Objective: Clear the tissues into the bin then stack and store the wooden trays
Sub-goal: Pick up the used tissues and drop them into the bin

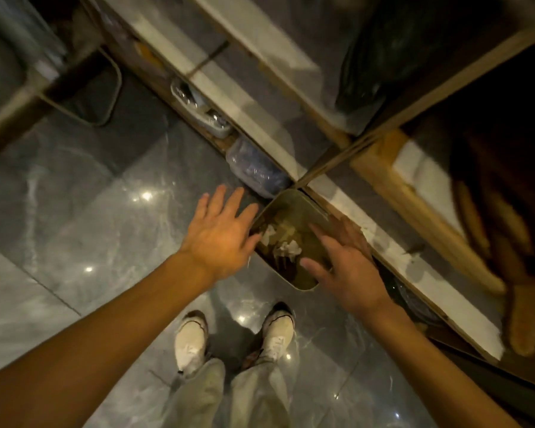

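An olive-green bin (291, 202) stands on the floor against the counter base, seen from above. White crumpled tissues (288, 248) lie inside it on darker rubbish. My left hand (220, 234) hovers over the bin's left rim, fingers spread, holding nothing. Over the bin's right rim is my right hand (345, 261), also spread and empty. Brown wooden shapes (488, 239) lie blurred on the counter at the right; whether they are the trays I cannot tell.
A marble-topped wooden counter (383, 242) runs diagonally from the top to the right. Plastic-wrapped packs (254, 171) sit on the floor beneath its edge. A second bin (90, 94) stands at upper left. My two white shoes (235, 335) stand on glossy grey tiles.
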`<state>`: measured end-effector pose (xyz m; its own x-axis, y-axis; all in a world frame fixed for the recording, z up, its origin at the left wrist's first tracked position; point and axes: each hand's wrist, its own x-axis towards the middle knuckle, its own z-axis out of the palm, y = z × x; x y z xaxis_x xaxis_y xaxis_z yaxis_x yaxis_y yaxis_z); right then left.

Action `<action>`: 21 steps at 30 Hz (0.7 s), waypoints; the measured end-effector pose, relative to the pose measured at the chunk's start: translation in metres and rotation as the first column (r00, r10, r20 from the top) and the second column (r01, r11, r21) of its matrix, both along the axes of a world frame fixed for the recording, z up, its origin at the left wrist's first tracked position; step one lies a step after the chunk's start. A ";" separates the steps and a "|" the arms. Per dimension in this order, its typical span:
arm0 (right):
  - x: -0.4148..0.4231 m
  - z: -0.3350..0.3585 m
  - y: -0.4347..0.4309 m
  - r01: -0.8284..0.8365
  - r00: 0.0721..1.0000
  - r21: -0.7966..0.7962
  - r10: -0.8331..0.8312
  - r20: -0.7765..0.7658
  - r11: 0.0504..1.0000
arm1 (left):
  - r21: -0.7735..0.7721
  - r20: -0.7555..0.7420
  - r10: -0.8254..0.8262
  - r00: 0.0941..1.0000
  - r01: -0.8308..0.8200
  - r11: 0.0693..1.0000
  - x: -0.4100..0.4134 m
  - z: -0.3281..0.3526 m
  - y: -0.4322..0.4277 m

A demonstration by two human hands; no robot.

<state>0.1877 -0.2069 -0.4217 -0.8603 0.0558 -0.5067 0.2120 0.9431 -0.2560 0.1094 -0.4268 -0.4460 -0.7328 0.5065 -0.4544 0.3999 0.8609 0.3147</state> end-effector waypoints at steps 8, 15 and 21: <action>-0.010 0.221 -0.050 -0.074 0.967 0.059 0.086 -0.239 0.995 | 0.097 -0.109 0.104 0.989 -0.094 0.991 -0.013 0.229 -0.049; 0.012 0.400 -0.032 0.047 0.932 0.065 -0.020 -0.363 0.997 | 0.244 -0.290 0.053 0.956 0.021 0.970 -0.020 0.409 -0.040; 0.024 0.501 0.022 0.215 0.878 0.126 -0.135 -0.460 0.968 | 0.184 -0.472 -0.157 0.868 0.271 0.945 -0.034 0.510 0.011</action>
<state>0.2114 -0.1844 0.0789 -0.9601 0.2762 -0.0432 0.2791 0.9385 -0.2035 0.0757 -0.4157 0.0642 -0.6878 0.7243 0.0474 0.7115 0.6599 0.2415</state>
